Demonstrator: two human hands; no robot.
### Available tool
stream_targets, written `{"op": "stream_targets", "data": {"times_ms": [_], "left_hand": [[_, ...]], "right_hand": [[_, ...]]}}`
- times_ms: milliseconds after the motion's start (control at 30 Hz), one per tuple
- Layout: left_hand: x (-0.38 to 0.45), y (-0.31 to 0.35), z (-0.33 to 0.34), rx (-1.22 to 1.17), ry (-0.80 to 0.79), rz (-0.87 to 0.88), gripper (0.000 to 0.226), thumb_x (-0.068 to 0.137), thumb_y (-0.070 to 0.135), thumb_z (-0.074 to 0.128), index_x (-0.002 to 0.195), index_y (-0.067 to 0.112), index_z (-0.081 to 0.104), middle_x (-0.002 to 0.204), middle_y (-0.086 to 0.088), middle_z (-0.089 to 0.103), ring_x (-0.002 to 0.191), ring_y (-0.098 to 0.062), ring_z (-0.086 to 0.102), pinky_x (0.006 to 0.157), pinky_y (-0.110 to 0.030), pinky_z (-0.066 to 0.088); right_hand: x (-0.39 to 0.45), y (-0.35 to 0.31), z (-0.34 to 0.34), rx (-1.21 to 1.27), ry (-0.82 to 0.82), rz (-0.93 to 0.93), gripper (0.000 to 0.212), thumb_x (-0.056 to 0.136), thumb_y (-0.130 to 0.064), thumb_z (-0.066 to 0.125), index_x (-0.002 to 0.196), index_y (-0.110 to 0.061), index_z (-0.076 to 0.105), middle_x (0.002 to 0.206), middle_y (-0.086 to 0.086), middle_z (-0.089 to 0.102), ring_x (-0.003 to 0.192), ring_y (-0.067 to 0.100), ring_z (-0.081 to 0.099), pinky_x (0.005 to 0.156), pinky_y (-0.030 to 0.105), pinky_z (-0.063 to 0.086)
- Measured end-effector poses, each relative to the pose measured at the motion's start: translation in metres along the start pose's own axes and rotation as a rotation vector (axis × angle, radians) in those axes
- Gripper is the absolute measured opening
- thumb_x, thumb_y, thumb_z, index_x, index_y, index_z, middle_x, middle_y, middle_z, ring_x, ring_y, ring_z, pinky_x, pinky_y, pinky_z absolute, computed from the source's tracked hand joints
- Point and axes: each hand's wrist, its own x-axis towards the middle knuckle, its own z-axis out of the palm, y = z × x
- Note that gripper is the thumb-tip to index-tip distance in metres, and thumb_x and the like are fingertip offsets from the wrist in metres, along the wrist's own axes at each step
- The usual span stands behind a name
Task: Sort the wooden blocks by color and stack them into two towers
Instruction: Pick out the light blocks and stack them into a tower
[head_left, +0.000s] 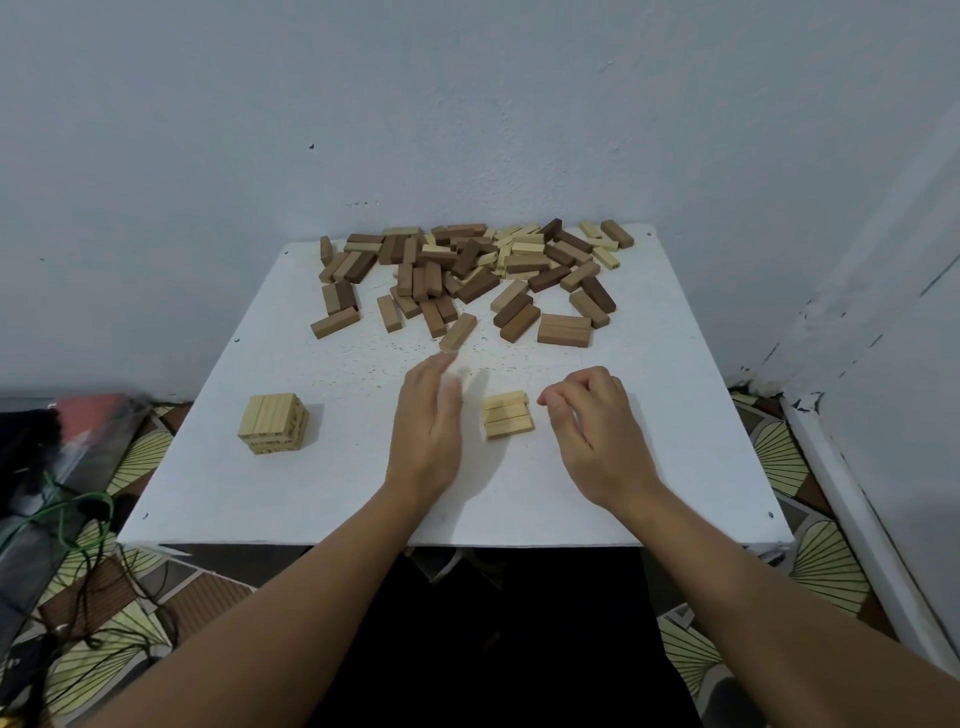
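Note:
A heap of loose wooden blocks (467, 270), dark brown, mid brown and pale, lies across the far part of the white table (311, 499). A short tower of pale blocks (274, 423) stands near the left side. A flat row of pale blocks (508, 414) lies in the middle, between my hands. My left hand (428, 426) hovers just left of that row, fingers straight and slightly blurred, holding nothing. My right hand (597, 415) is just right of the row, fingers loosely curled, holding nothing. Two mid-brown blocks (564, 330) lie side by side at the heap's near right.
The table stands in a corner of pale blue walls (467, 104). Bags and green cables (62, 514) lie on the patterned floor at the left. A white skirting board (857, 525) runs along the right.

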Motion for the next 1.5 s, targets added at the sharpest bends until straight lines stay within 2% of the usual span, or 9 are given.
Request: {"op": "stream_targets", "data": {"times_ms": [167,333,467,800,900,1133,1300,1433,1500], "left_hand": [[-0.003,0.025,0.019,-0.526,0.027,-0.293,0.068,0.097,0.059,0.02,0.158,0.034,0.038,0.159,0.02,0.039,0.147,0.003,0.032,0.121,-0.023,0.022],[-0.012,0.035,0.038,-0.619,0.062,-0.39,0.076,0.091,0.053,0.017,0.161,0.03,0.036,0.165,0.014,0.034,0.151,-0.002,0.028,0.118,-0.022,0.022],[-0.015,0.03,0.04,-0.586,0.062,-0.363,0.078,0.088,0.052,0.021,0.16,0.028,0.037,0.165,0.012,0.037,0.151,-0.004,0.03,0.122,-0.024,0.024],[-0.015,0.026,0.042,-0.603,0.032,-0.394,0.049,0.111,0.03,0.026,0.157,0.024,0.044,0.16,0.008,0.046,0.145,-0.004,0.041,0.106,-0.013,0.036],[-0.016,0.025,0.044,-0.563,0.039,-0.378,0.048,0.112,0.03,0.029,0.156,0.025,0.046,0.159,0.01,0.046,0.145,-0.003,0.041,0.114,-0.019,0.033],[-0.015,0.024,0.042,-0.531,0.023,-0.389,0.064,0.095,0.049,0.033,0.153,0.03,0.05,0.157,0.015,0.048,0.146,-0.002,0.04,0.125,-0.033,0.028],[-0.022,0.029,0.039,-0.505,0.043,-0.365,0.052,0.107,0.041,0.027,0.155,0.032,0.047,0.16,0.014,0.042,0.149,-0.006,0.036,0.121,-0.028,0.029],[-0.039,0.031,0.029,-0.562,0.055,-0.385,0.085,0.079,0.075,0.026,0.154,0.039,0.043,0.159,0.02,0.038,0.147,-0.001,0.032,0.124,-0.029,0.024],[-0.046,0.031,0.025,-0.607,0.051,-0.395,0.082,0.079,0.073,0.029,0.152,0.039,0.044,0.158,0.017,0.041,0.147,-0.004,0.035,0.125,-0.031,0.026]], "right_hand": [[0.007,-0.025,0.0,0.573,-0.07,0.297,0.06,0.1,-0.061,0.03,0.149,-0.031,0.047,0.146,-0.021,0.048,0.136,-0.01,0.04,0.105,0.008,0.03],[0.013,-0.039,0.019,0.785,-0.083,0.436,0.085,0.09,-0.081,0.028,0.161,-0.035,0.029,0.163,-0.017,0.034,0.145,-0.009,0.03,0.126,0.029,0.02],[0.007,-0.035,0.024,0.767,-0.111,0.439,0.104,0.075,-0.099,0.031,0.16,-0.04,0.026,0.166,-0.014,0.03,0.149,-0.002,0.029,0.128,0.038,0.021],[0.0,-0.033,0.03,0.658,-0.114,0.362,0.074,0.09,-0.088,0.026,0.155,-0.054,0.02,0.164,-0.014,0.035,0.148,-0.001,0.034,0.126,0.041,0.027],[0.001,-0.034,0.03,0.627,-0.112,0.372,0.073,0.09,-0.088,0.025,0.155,-0.055,0.018,0.163,-0.014,0.037,0.147,0.001,0.036,0.126,0.041,0.028],[-0.003,-0.038,0.029,0.597,-0.101,0.358,0.075,0.093,-0.084,0.024,0.159,-0.049,0.015,0.162,-0.012,0.039,0.145,-0.001,0.037,0.125,0.037,0.028],[-0.007,-0.038,0.029,0.581,-0.031,0.359,0.079,0.091,-0.086,0.022,0.159,-0.046,0.02,0.161,-0.01,0.041,0.145,0.003,0.04,0.124,0.038,0.031],[-0.007,-0.037,0.028,0.586,0.015,0.373,0.076,0.089,-0.089,0.021,0.155,-0.051,0.023,0.159,-0.009,0.044,0.144,0.008,0.044,0.122,0.041,0.035],[-0.007,-0.037,0.029,0.576,0.01,0.373,0.075,0.09,-0.087,0.021,0.155,-0.051,0.023,0.16,-0.009,0.044,0.144,0.01,0.044,0.122,0.043,0.035]]}}
